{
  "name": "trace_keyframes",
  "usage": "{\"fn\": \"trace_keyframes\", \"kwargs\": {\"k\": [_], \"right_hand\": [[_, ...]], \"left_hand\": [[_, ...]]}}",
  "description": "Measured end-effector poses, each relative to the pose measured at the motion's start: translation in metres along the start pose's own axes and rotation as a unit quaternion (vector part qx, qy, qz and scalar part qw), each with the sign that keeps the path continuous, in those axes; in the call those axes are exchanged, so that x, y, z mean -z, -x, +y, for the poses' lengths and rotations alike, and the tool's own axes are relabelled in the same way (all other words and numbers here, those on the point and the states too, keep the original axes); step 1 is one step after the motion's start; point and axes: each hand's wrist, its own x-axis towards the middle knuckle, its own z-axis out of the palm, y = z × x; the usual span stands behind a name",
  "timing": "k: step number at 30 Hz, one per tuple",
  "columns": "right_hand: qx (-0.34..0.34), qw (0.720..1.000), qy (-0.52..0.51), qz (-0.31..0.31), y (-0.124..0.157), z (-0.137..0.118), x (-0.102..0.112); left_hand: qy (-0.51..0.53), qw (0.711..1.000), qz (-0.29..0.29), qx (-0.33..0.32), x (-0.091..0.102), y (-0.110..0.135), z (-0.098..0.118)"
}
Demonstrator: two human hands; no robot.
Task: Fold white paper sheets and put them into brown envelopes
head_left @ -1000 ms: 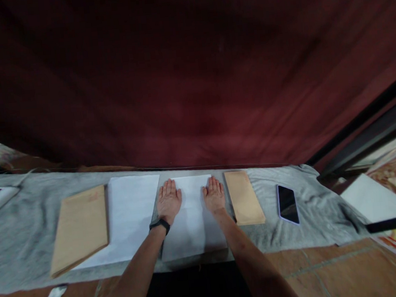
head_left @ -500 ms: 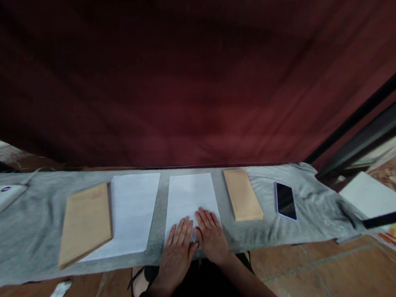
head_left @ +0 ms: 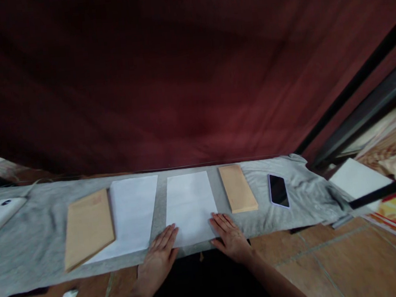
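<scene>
A single white sheet of paper (head_left: 190, 203) lies flat on the grey cloth in front of me. My left hand (head_left: 162, 249) rests with fingers stretched out at the sheet's near left corner. At its near right edge lies my right hand (head_left: 229, 234), flat, fingers extended over the border of the paper. Neither hand grips anything. To the left is a stack of white paper (head_left: 136, 210), partly covered by brown envelopes (head_left: 89, 224). A narrower stack of brown envelopes (head_left: 237, 189) sits to the right of the sheet.
A phone (head_left: 278, 190) lies on the grey cloth (head_left: 307, 194) at the right. The far left holds a white device (head_left: 1, 214) with a cable. Behind the narrow surface hangs a dark red curtain (head_left: 179, 99). Black metal bars (head_left: 356, 84) cross the right side.
My hands have moved apart, from close together on the sheet's near middle out to its two near corners. The whole view has shifted slightly with my head.
</scene>
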Motion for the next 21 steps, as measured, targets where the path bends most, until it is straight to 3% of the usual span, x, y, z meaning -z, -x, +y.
{"fn": "trace_keyframes", "kwargs": {"k": [5, 9, 15, 21], "right_hand": [[0.016, 0.998, -0.059, -0.019, 0.0, 0.006, 0.009], [-0.012, 0.99, -0.141, 0.002, 0.004, 0.009, 0.015], [-0.069, 0.965, -0.253, 0.009, 0.016, 0.004, 0.025], [-0.158, 0.944, -0.29, 0.031, 0.003, 0.005, 0.015]], "left_hand": [[0.065, 0.998, -0.028, 0.001, 0.021, -0.015, 0.003], [0.147, 0.989, -0.022, 0.024, 0.036, -0.008, 0.013], [0.31, 0.934, -0.058, 0.168, 0.053, 0.009, 0.016], [0.347, 0.903, -0.013, 0.254, 0.043, -0.009, 0.002]]}}
